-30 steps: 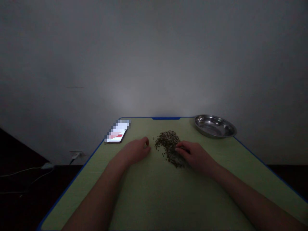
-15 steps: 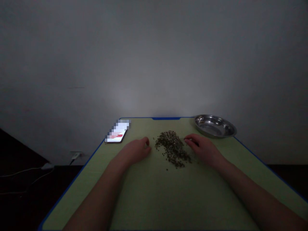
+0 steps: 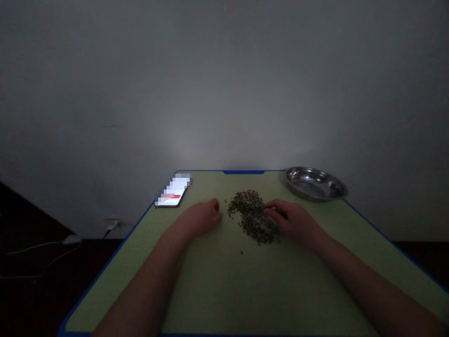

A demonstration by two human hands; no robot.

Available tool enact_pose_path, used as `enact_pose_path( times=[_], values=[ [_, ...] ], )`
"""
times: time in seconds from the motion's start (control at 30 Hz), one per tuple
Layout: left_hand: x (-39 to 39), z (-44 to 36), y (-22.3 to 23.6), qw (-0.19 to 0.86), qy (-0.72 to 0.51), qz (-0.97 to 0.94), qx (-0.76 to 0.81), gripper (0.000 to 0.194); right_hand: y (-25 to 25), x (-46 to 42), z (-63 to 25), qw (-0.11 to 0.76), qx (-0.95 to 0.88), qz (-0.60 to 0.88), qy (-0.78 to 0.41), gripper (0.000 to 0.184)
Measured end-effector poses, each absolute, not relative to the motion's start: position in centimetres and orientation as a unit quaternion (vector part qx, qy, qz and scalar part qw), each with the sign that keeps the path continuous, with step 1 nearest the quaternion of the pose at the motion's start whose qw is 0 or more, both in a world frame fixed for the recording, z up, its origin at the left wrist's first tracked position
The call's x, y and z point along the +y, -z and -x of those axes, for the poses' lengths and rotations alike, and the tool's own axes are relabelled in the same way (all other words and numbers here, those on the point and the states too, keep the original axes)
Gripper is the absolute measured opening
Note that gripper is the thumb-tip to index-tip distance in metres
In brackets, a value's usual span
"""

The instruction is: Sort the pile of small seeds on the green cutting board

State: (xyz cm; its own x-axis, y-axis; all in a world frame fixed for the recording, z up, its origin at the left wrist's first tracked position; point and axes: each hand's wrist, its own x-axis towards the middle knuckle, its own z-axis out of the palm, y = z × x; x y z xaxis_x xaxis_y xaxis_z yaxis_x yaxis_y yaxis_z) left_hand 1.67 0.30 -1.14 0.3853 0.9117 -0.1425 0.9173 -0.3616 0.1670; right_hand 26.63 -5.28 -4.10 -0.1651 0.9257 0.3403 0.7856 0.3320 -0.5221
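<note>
A loose pile of small dark brown grains (image 3: 254,222), maybe seeds or peppercorns, lies spread on the pale green tabletop (image 3: 217,290). At the pile's right edge is my right hand (image 3: 294,220), its thumb and forefinger drawn together at the grains; whatever they pinch is too small to see. To the left of the pile, a little apart from it, my left hand (image 3: 201,217) rests on the table with its fingers curled in. Nothing shows in the left hand. One stray grain (image 3: 242,252) sits nearer to me than the pile.
A shallow stainless steel bowl (image 3: 315,184) stands at the table's back right corner. A phone (image 3: 173,192) with a lit, partly blurred screen lies at the back left. Blue edging (image 3: 243,172) runs round the table, and a grey wall (image 3: 224,93) rises behind it. White cables (image 3: 72,239) are low at left.
My right hand has shifted slightly left and its fingertips now reach into the pile's right edge. My left hand stays curled in the same place. The view has shifted a little.
</note>
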Motion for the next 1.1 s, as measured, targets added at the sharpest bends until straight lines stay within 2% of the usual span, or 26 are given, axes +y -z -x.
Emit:
enact_pose_path(
  times=[0.37, 0.53, 0.67, 0.87, 1.1],
  values=[
    [0.5, -1.4, 1.5, 0.105, 0.008, -0.828, 0.551, 0.032, 3.5, -6.6, -25.3, 0.263, -0.797, 0.52, -0.162, 0.019],
    [0.5, -1.4, 1.5, 0.106, 0.007, -0.826, 0.554, 0.033, 4.0, -6.0, -26.1, 0.235, -0.788, 0.551, -0.141, 0.019],
    [0.6, -1.3, 1.6, 0.111, 0.008, -0.826, 0.552, 0.031, 4.0, -5.7, -26.6, 0.238, -0.771, 0.58, -0.112, 0.02],
    [0.6, -1.4, 1.4, 0.103, 0.011, -0.831, 0.547, 0.03, 3.4, -6.5, -25.7, 0.256, -0.787, 0.536, -0.164, 0.016],
    [0.6, -1.3, 1.6, 0.113, 0.006, -0.831, 0.545, 0.029, 3.6, -6.7, -25.5, 0.203, -0.805, 0.529, -0.177, 0.016]
  ],
)
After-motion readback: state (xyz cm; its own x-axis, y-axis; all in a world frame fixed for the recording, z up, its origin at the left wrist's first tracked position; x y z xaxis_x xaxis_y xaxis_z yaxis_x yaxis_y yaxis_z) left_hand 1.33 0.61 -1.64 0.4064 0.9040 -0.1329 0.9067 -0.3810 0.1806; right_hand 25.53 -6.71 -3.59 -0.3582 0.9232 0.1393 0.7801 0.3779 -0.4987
